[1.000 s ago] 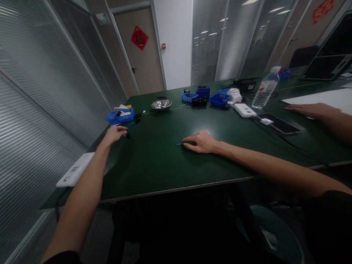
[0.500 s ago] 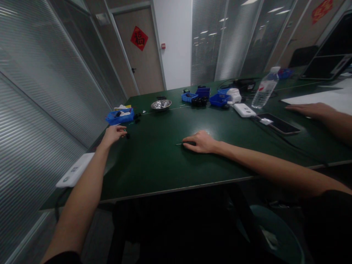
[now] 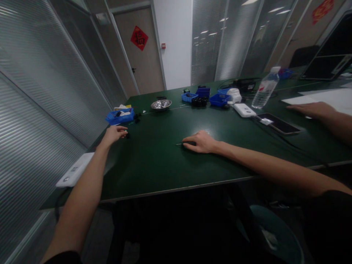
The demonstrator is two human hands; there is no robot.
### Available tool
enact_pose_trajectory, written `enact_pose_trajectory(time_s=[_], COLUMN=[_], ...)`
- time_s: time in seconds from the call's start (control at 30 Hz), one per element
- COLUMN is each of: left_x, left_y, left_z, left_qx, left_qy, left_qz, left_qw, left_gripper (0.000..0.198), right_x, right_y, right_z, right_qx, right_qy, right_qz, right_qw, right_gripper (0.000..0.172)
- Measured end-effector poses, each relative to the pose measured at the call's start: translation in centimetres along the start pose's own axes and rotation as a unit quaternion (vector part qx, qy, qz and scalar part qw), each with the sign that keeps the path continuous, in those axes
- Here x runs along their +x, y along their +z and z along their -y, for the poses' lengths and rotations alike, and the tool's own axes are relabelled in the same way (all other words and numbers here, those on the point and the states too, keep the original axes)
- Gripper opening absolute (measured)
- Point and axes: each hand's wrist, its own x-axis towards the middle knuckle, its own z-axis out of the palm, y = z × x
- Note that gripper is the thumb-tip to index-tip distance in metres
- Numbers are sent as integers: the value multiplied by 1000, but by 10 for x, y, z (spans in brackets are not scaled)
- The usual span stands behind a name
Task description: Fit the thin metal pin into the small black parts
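My left hand (image 3: 114, 134) is at the left of the green table (image 3: 154, 161), its fingers pinched at a small dark piece (image 3: 127, 135) with a bit of green near the fingertips. Just beyond it is a blue basket (image 3: 120, 116) with white and dark items, and small black parts (image 3: 137, 118) lie beside the basket. My right hand (image 3: 200, 142) rests on the table near the middle, closed round the dark handle of a screwdriver-like tool (image 3: 178, 144), whose thin metal shaft points left.
A metal bowl (image 3: 161, 105), blue bins (image 3: 219, 99) and black parts (image 3: 199, 101) stand farther back. To the right are a white power bank (image 3: 244, 110), a phone (image 3: 279, 123), a bottle (image 3: 266, 88) and another person's hand (image 3: 316, 109). A white box (image 3: 75, 170) lies by my left forearm.
My left fingers have shifted very slightly around the small dark piece. My right hand and its tool have stayed in place.
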Motion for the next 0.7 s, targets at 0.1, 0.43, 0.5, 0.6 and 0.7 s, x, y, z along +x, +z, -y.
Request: enact_pose_trajectory(time_s=[0.1, 0.43, 0.5, 0.6, 0.7], left_x=[4, 13, 11, 6, -2], left_y=[0, -1, -2, -2, 0], left_z=[5, 21, 17, 8, -1], left_qx=[28, 79, 76, 75, 59], left_qy=[3, 24, 24, 25, 11], left_qz=[11, 0, 1, -2, 3], left_qw=[1000, 997, 997, 997, 998], left_gripper=[38, 38, 38, 36, 37], right_x=[0, 1, 1, 1, 1], right_y=[0, -2, -2, -2, -1], right_z=[0, 2, 2, 1, 1], right_qx=[-1, 2, 1, 0, -4], right_qy=[-2, -1, -1, -4, -7], right_qz=[1, 3, 1, 0, 1], right_qw=[1000, 1000, 1000, 1000, 1000], right_gripper=[49, 48, 48, 49, 50])
